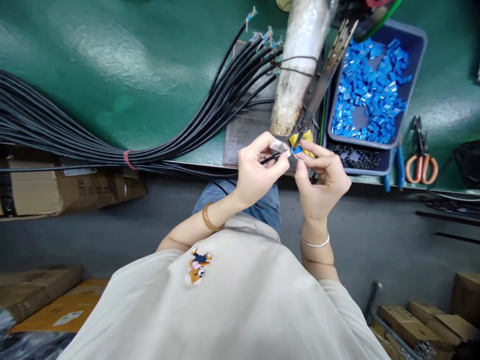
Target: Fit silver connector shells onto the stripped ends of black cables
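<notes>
My left hand is closed around the end of a black cable, its thumb and index finger pinched near the thin wires. Close beside it, my right hand pinches a thin white wire at the cable's end. Both hands meet at the table edge, under the tip of a long metal arm. A small blue piece and something yellow show just behind the fingertips. The exact grip on the wires is partly hidden by the fingers.
A bundle of black cables with stripped ends lies across the green table. Right of the wrapped column stand a bin of blue pieces and a bin of black parts. Orange-handled scissors and blue-handled pliers lie farther right.
</notes>
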Tool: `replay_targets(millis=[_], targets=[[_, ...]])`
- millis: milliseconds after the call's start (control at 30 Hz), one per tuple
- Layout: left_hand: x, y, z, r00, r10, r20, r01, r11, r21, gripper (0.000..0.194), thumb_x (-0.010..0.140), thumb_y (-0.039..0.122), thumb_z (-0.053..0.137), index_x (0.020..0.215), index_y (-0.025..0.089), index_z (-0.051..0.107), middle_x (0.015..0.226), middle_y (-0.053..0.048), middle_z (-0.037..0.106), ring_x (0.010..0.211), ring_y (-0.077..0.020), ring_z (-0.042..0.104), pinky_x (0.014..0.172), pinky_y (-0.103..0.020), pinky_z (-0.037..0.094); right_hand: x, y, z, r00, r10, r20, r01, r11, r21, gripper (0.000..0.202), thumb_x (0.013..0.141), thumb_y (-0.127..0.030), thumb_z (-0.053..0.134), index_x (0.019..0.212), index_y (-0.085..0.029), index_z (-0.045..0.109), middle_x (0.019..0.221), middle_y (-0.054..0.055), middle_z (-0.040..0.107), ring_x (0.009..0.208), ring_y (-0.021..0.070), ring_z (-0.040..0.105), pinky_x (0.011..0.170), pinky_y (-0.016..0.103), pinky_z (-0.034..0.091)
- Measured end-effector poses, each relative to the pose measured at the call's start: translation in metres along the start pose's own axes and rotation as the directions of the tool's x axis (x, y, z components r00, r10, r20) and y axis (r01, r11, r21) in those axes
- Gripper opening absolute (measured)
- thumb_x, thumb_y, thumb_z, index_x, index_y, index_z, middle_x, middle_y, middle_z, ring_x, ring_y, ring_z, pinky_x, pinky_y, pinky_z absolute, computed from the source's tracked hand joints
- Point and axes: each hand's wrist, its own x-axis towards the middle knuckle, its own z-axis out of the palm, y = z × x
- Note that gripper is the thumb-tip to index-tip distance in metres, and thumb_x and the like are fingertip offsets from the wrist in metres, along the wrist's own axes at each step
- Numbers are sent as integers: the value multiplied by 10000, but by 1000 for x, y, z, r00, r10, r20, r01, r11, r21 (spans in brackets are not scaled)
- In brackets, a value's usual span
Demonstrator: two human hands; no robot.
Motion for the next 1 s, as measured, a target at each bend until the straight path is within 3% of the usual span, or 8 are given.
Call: replay_targets(millis=[233,467,733,867,1000], targets=[[1,2,1,999,36,-13,-36,999,12,136,759,97,625,732,174,516,700,43,596,663,-63,603,648,-187,521,4,-5,-1,999,-39,4,39,999,-20,38,861,-173,613,847,-203,594,1127,37,692,970,173,705,847,370,624],[-2,5,1,998,-59,6,58,996,71,167,737,74,610,704,173,480,713,37,594,602,-47,551,528,-163,444,2,-3,-1,999,37,5,-37,998,-42,54,871,-211,602,832,-206,566,1062,48,705,906,166,711,800,353,617],[-2,8,2,1000,3,-4,-3,994,108,145,755,87,607,723,174,496,720,29,580,657,-66,571,587,-184,477,7,-12,-2,999,-40,-14,38,992,-122,51,854,-186,626,813,-211,611,1021,40,715,945,181,707,821,382,619],[-2,8,0,1000,-26,18,24,994,103,155,745,61,601,721,170,493,719,33,572,622,-52,544,547,-168,443,3,-7,-2,999,-33,-24,32,998,-57,54,848,-178,625,825,-204,583,1051,46,710,921,165,710,772,338,627],[-2,7,0,998,-52,33,49,994,97,168,742,57,602,708,169,481,718,34,572,607,-48,534,535,-165,436,2,-5,-2,999,-40,-20,38,994,-98,54,840,-168,633,819,-202,597,999,38,721,918,168,710,760,329,621]])
